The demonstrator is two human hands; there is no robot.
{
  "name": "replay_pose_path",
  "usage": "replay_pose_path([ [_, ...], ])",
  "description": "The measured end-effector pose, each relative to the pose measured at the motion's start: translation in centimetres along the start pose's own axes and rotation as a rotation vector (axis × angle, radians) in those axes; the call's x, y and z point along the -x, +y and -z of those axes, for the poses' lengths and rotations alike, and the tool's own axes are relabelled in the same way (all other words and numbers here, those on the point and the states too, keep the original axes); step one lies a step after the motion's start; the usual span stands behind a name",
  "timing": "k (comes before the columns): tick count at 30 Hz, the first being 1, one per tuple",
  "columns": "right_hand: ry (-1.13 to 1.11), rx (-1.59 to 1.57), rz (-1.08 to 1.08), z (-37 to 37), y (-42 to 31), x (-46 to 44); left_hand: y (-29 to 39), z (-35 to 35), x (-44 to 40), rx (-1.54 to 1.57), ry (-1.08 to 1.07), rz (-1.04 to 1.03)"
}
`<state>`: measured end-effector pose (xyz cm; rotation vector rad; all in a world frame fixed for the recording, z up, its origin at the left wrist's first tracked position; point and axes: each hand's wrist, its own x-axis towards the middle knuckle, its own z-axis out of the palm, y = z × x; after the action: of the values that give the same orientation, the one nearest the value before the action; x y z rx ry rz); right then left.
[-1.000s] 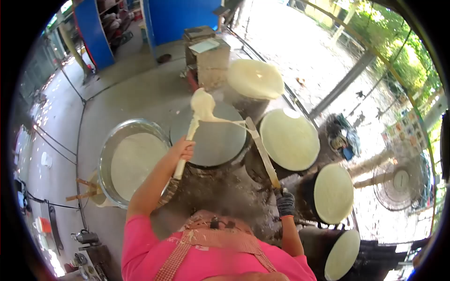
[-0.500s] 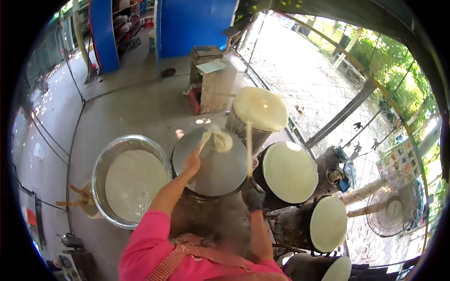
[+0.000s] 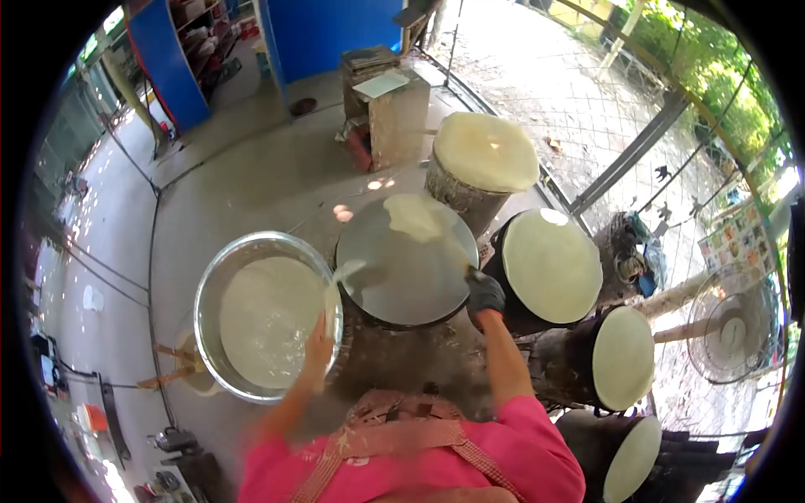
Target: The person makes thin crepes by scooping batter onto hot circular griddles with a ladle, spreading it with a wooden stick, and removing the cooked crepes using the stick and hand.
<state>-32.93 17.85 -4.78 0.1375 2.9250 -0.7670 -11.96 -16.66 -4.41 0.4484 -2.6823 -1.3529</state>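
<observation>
My bare left hand (image 3: 317,348) is closed round the handle of a ladle (image 3: 350,270). The ladle's pale, batter-coated head lies between the basin and the griddle, blurred by motion. A wide metal basin (image 3: 201,323) of white batter (image 3: 272,318) stands beside this hand. In front of me is a round grey griddle (image 3: 377,272), with a patch of poured batter (image 3: 415,218) at its far edge. My right hand (image 3: 485,295), in a dark glove, is closed on a wooden stick (image 3: 457,256) that reaches over the griddle; its far end is smeared.
Round pale sheets cover other drum stoves: one behind the griddle (image 3: 486,151), one to its right (image 3: 552,264), and more down the right side (image 3: 623,359). A fan (image 3: 731,334) stands far right by the wire fence. A wooden cabinet (image 3: 398,126) stands beyond the griddle.
My left hand has drawn the ladle back from above the griddle towards the basin. Batter now lies on the griddle's far part. My right hand's stick has swung from upright to over the griddle.
</observation>
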Motion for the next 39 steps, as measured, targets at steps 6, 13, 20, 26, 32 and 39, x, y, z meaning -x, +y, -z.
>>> replay_pose_path([
  [6,-0.010,-0.021,0.134,-5.9,-3.3,3.4,1.7,2.6,4.7,0.141,-0.075,0.108],
  [13,-0.108,0.122,0.176,-5.0,2.5,1.9,1.1,3.3,4.5,-0.061,-0.048,-0.078],
  [20,-0.321,-0.978,-0.289,3.4,2.0,1.5,5.3,1.6,5.4,-0.081,-0.052,0.199],
  [26,-0.597,-0.835,-0.205,0.1,1.4,-2.6,1.4,-1.7,5.8,-0.099,0.052,0.188],
  [32,-0.703,-0.931,-0.387,0.6,5.9,-11.1,4.3,-2.4,5.8,-0.049,0.162,0.072],
  [39,-0.895,-0.828,-0.135,2.8,5.1,-6.4,8.5,-2.3,6.9,0.028,0.169,0.414],
])
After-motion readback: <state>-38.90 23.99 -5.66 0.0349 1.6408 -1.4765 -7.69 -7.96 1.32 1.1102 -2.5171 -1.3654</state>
